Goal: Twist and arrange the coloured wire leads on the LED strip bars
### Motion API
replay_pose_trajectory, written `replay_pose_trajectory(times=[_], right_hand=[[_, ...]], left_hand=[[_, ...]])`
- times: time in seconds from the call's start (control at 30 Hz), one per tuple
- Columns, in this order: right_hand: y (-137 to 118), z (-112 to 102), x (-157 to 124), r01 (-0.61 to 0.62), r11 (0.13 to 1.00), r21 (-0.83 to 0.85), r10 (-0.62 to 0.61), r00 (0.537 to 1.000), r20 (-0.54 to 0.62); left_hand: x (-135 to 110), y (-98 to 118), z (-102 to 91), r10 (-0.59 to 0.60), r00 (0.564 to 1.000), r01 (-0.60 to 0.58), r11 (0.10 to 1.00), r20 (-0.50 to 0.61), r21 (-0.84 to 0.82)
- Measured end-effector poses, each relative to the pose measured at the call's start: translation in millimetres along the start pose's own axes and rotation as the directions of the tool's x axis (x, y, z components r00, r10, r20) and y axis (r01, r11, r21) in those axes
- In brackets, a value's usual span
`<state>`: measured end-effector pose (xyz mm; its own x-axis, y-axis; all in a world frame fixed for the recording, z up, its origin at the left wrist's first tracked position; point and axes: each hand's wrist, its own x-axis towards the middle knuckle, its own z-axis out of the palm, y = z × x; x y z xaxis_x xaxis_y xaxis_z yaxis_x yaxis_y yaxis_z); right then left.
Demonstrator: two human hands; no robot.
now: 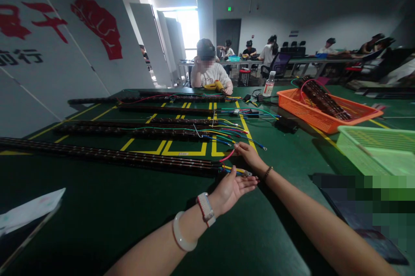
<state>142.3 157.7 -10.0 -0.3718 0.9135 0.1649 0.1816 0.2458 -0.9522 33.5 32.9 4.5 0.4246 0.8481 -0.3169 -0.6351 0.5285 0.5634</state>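
A long dark cable bundle [139,157] with pale ties lies across the table, its coloured wire ends fanning out at the right. Pinched in the fingertips of my right hand [250,155] is the end of a red wire [227,156], bent up from this bundle. My left hand [231,190] is palm up with its fingers stretched out, just below the yellow and blue wires [231,169] and their metal lugs. Its thumb is close to those wires; whether it touches them I cannot tell. A watch and a pale bangle are on my left wrist.
More cable bundles [136,131] lie farther back on the green table [129,215], over yellow tape lines. An orange basket [324,122] holds another bundle, beside a green basket [376,148]. A bottle [269,84] stands behind. Across the table sits a person [210,70] near a yellow tool [219,85].
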Motion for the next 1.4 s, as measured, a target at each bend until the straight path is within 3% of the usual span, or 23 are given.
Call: replay_pose_trajectory(times=[0.13, 0.37, 0.53, 0.7, 0.87, 1.07, 1.4], right_hand=[[-3, -3, -7, -0.017, 0.999, -0.042, 0.016, 1.000, -0.025], [-14, -16, -53, -0.082, 0.967, -0.243, 0.067, 0.995, -0.070], [-21, -21, -72, 0.154, 0.881, -0.448, -0.135, 0.988, 0.073], [-20, -25, -73, 0.250, 0.822, -0.511, -0.216, 0.968, 0.126], [-18, -30, -72, 0.244, 0.853, -0.462, -0.195, 0.969, 0.151], [-12, -28, -65, 0.070, 0.911, -0.407, -0.073, 0.997, 0.008], [-7, -21, -46, 0.100, 0.881, -0.462, -0.145, 0.987, -0.063]], left_hand=[[0, 1, -2.0, -0.018, 0.999, 0.018, 1.000, 0.031, 0.006], [1, 1, -4.2, -0.027, 0.999, 0.027, 1.000, 0.040, -0.006], [2, -1, -4.3, 0.023, 1.000, -0.023, 0.999, 0.014, -0.027], [3, -2, -4.7, 0.043, 0.999, -0.042, 0.998, 0.031, -0.040], [1, 0, -3.3, 0.019, 1.000, -0.019, 1.000, 0.010, -0.015], [-1, -1, -2.7, 0.035, 0.999, -0.034, 0.999, -0.027, 0.038], [-3, 2, -0.8, 0.037, 0.996, -0.039, 0.999, -0.084, -0.025]])
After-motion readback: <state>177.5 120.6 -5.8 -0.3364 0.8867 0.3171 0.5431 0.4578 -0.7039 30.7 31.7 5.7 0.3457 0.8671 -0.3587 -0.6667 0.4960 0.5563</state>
